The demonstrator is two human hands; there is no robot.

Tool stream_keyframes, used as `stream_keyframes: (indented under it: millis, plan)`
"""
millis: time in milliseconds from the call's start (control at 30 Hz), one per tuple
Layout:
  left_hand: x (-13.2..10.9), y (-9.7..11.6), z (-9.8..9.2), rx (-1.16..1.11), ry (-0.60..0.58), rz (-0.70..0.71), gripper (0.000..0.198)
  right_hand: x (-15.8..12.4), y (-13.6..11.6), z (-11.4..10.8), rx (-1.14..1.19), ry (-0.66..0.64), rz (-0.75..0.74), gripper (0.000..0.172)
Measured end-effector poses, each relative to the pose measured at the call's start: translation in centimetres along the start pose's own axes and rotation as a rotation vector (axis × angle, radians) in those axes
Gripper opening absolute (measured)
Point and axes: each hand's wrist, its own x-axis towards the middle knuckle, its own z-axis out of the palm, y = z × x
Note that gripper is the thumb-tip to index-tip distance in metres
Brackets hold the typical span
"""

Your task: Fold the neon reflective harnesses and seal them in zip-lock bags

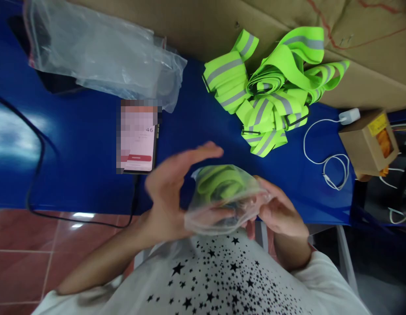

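Observation:
A clear plastic bag (235, 197) hangs in front of my chest, a rolled neon-green strap (219, 181) with a grey stripe inside it. My right hand (281, 214) pinches the bag's right side near its mouth. At the bag's left, my left hand (166, 192) is spread wide, slightly blurred. One of its digits reaches into the bag's mouth and shows through the plastic, while the fingers above point away from the bag. Beyond my hands lies a pile of neon-green reflective straps (268, 87), some coiled, with black buckles.
On the blue table (85, 153) are a stack of clear plastic bags (104, 52) and a lit phone (137, 140) with a black cable. To the right lie a white charger cable (337, 170) and a small cardboard box (366, 140). Brown cardboard (176, 22) borders the back.

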Motion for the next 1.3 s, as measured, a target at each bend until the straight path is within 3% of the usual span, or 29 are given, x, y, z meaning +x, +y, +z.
stream_keyframes:
  millis: [33,100,167,200,300,433,500,567,667,900,1133,1300]
  plan:
    - [0.6,0.7,0.1,-0.044,-0.1,-0.049,0.067,-0.3,-0.2,0.0,-0.09,0.046,-0.055,0.029]
    - [1.5,1.5,0.5,-0.106,-0.235,-0.164,0.041,-0.4,-0.6,-0.2,-0.334,0.271,-0.229,0.033]
    - [2.1,1.2,1.0,-0.166,-0.231,-0.332,0.019,0.4,-0.7,-0.9,-0.529,0.445,-0.367,0.045]
    - [2.4,0.6,1.3,-0.2,-0.216,-0.398,0.019,1.0,-0.6,-1.3,-0.577,0.45,-0.385,0.05]
    - [3.5,-1.5,1.8,-0.301,-0.227,-0.501,0.025,3.5,-0.4,-3.2,-0.597,0.303,-0.337,0.04]
    - [5.4,-2.9,1.4,-0.251,-0.326,-0.447,0.03,5.7,-1.3,-6.2,-0.75,0.125,-0.333,0.019]
    - [6.3,-2.9,1.0,-0.18,-0.382,-0.413,0.028,5.8,-1.9,-7.6,-0.818,-0.02,-0.317,0.013]
    - [6.9,-2.9,0.8,-0.139,-0.443,-0.411,0.029,5.5,-2.4,-8.7,-0.799,-0.075,-0.295,0.009]
    - [7.3,-3.1,0.7,-0.144,-0.493,-0.441,0.033,4.9,-2.3,-9.6,-0.731,-0.024,-0.274,0.01]
    - [7.4,-3.9,0.5,-0.184,-0.442,-0.464,0.055,5.5,-1.1,-9.1,-0.468,0.081,-0.158,0.024]
    - [6.0,-2.4,0.1,-0.087,-0.297,-0.557,0.051,5.9,-0.9,-8.5,-0.266,0.162,-0.146,0.034]
    - [5.8,-2.0,-0.1,-0.107,-0.295,-0.529,0.048,5.8,-1.1,-8.4,-0.345,0.11,-0.018,0.013]
